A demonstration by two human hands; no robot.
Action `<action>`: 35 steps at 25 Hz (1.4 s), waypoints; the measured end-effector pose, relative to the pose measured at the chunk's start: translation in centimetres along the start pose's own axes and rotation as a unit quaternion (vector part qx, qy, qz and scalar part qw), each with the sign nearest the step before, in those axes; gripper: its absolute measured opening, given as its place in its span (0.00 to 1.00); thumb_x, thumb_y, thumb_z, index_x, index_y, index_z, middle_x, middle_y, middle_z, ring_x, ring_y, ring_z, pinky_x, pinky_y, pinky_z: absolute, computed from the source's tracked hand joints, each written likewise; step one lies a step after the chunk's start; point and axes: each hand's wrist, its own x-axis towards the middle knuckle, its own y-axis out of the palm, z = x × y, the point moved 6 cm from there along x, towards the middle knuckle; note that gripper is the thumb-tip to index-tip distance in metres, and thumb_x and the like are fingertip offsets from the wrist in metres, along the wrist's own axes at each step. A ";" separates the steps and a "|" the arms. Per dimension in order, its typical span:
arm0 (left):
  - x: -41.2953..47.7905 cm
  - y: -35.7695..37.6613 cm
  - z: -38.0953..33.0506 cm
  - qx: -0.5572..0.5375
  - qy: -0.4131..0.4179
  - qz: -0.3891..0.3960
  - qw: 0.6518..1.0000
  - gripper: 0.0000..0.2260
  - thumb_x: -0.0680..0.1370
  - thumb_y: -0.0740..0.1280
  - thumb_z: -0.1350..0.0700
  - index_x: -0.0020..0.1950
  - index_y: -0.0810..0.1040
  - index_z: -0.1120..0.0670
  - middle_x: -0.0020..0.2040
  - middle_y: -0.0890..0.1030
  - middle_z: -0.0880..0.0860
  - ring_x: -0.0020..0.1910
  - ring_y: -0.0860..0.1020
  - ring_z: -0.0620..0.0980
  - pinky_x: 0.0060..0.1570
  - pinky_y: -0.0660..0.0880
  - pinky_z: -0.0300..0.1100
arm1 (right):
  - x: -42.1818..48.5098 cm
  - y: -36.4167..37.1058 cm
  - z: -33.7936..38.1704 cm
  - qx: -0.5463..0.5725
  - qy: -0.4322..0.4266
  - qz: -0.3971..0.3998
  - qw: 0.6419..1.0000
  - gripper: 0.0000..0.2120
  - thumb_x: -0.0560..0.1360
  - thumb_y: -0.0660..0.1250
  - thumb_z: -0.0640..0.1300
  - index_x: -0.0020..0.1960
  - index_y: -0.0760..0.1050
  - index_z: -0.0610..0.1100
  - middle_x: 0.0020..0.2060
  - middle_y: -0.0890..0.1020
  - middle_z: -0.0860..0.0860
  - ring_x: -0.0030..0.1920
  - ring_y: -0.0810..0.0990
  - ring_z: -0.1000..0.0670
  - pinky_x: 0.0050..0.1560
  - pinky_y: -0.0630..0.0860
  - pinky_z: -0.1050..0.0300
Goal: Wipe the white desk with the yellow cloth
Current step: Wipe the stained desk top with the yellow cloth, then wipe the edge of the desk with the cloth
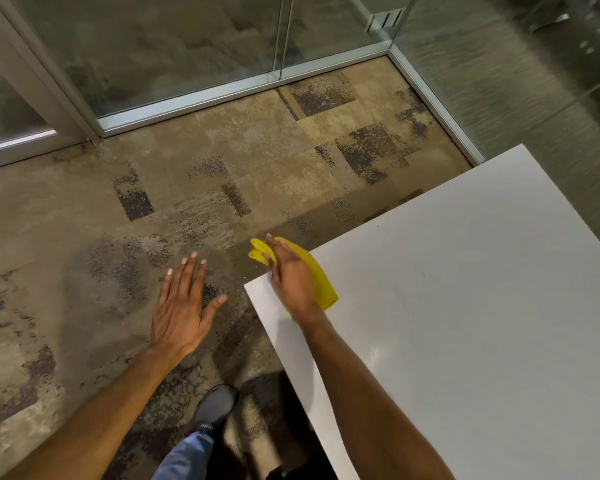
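While the right hand [293,284] clamped the yellow cloth [321,282] at the counter's near-left corner, the left hand [181,306] hung free with fingers spread apart.

From the head view, the cloth lay bunched under the palm, its front fold poking past the left edge of the white counter [465,306] over the carpet [222,161]. That overhang seemed the likeliest trouble: a stroke further outward could carry the cloth off the edge and out of the grip. Nothing stood on the visible counter to block a pass. A glass wall [174,46] ran beyond, and a dark shoe [217,408] was planted beside the near edge.
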 end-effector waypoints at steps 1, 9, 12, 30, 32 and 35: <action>0.0 -0.1 0.6 -0.006 -0.009 -0.002 1.000 0.37 0.82 0.46 0.33 0.83 0.55 0.58 0.84 0.53 0.57 0.83 0.50 0.54 0.81 0.43 0.52 | -0.2 0.6 0.6 0.004 0.001 0.005 1.000 0.24 0.80 0.61 0.41 0.75 0.64 0.46 0.69 0.75 0.46 0.72 0.69 0.47 0.62 0.76 0.53; -1.3 0.5 5.5 -0.045 -0.078 0.003 0.996 0.36 0.83 0.47 0.35 0.82 0.58 0.59 0.83 0.57 0.59 0.82 0.55 0.56 0.80 0.38 0.47 | -1.3 3.6 5.0 0.031 0.020 0.032 0.999 0.18 0.82 0.57 0.51 0.69 0.73 0.47 0.62 0.81 0.48 0.61 0.78 0.49 0.63 0.73 0.57; -1.4 0.9 6.5 -0.060 -0.091 0.006 0.994 0.37 0.83 0.45 0.34 0.82 0.57 0.60 0.83 0.56 0.59 0.82 0.53 0.55 0.80 0.38 0.48 | -0.8 2.9 5.4 0.061 0.081 0.067 0.993 0.17 0.81 0.58 0.55 0.63 0.77 0.48 0.52 0.85 0.49 0.51 0.83 0.49 0.54 0.77 0.55; -0.3 6.2 6.4 -0.122 -0.081 0.058 0.988 0.36 0.83 0.46 0.34 0.82 0.59 0.58 0.83 0.57 0.58 0.82 0.53 0.54 0.80 0.40 0.48 | 14.5 -7.8 -3.1 -0.188 0.230 0.264 0.918 0.17 0.80 0.64 0.48 0.56 0.81 0.35 0.50 0.84 0.41 0.53 0.81 0.42 0.48 0.71 0.55; -0.2 6.5 6.2 -0.127 -0.086 0.055 0.987 0.37 0.83 0.45 0.33 0.81 0.62 0.59 0.82 0.60 0.59 0.81 0.57 0.56 0.80 0.39 0.47 | 14.1 -7.2 -4.4 -0.205 0.257 0.286 0.900 0.18 0.79 0.64 0.48 0.54 0.81 0.33 0.49 0.84 0.37 0.54 0.81 0.39 0.46 0.69 0.56; 0.0 6.7 5.6 -0.137 -0.086 0.044 0.986 0.37 0.83 0.44 0.33 0.80 0.62 0.59 0.82 0.60 0.59 0.81 0.57 0.56 0.80 0.42 0.49 | 12.7 -6.8 -5.7 -0.228 0.295 0.308 0.875 0.17 0.79 0.64 0.51 0.52 0.81 0.37 0.47 0.81 0.44 0.55 0.80 0.42 0.47 0.68 0.58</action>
